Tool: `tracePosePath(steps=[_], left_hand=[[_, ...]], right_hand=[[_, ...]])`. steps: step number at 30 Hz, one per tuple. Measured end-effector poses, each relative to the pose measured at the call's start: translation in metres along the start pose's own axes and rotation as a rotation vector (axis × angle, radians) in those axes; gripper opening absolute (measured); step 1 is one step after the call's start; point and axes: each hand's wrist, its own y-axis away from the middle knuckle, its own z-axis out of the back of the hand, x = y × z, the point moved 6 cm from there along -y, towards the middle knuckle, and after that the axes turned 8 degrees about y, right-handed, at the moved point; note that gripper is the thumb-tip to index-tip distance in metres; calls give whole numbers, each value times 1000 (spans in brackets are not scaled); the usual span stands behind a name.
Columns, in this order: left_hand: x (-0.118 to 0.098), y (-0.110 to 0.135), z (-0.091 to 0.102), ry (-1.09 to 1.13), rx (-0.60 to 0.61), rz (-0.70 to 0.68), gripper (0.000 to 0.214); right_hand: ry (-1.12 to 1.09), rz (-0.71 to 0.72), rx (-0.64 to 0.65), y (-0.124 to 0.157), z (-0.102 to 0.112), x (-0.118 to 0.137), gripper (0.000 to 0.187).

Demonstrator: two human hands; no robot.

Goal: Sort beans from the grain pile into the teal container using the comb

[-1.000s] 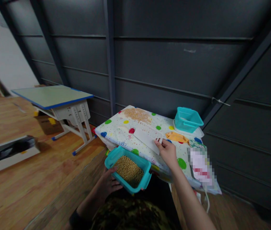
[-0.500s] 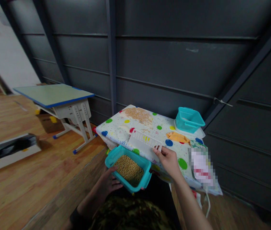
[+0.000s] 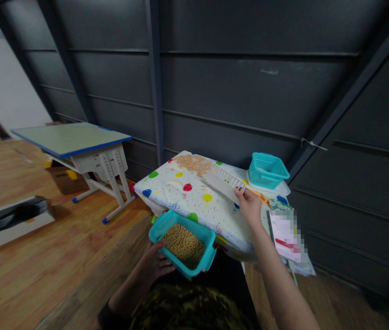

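My left hand (image 3: 157,262) grips the near left side of a teal plastic basin (image 3: 209,262), its thumb over the rim and its fingers underneath. Soybeans (image 3: 183,243) partly fill this basin, which is held at the table's front edge above my lap. In my right hand (image 3: 249,204), pinched by one end, is a white slotted plastic strip (image 3: 222,183). It slants over the table, with its far end near a spread of pale brown grains (image 3: 191,164). Whether the strip touches the tabletop I cannot tell.
A patterned cloth covers the table (image 3: 167,188). Another teal basin (image 3: 269,173) stands on a white lid at the back right, near an orange cloth (image 3: 261,196) and a partly blurred pad (image 3: 286,236). A green-topped desk (image 3: 74,137) stands left; a dark wall rises behind.
My right hand has carried the white slotted strip away from the front edge, toward the back of the table and the grains. My left hand still holds the basin of soybeans in place.
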Motion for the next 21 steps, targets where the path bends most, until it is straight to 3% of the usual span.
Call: tracePosePath(steps=[5,13,21], left_hand=[[5,-7,6,-26,4,30,52],[8,-15,14,-1,93,8,85],[6,-11,11,6,78,-22,76]], right_hand=[[91,2,33,-35,-19,-16,56],[40,11,94,-40,-34,-32,69],[9,-4,125,-44,-36,-39,66]])
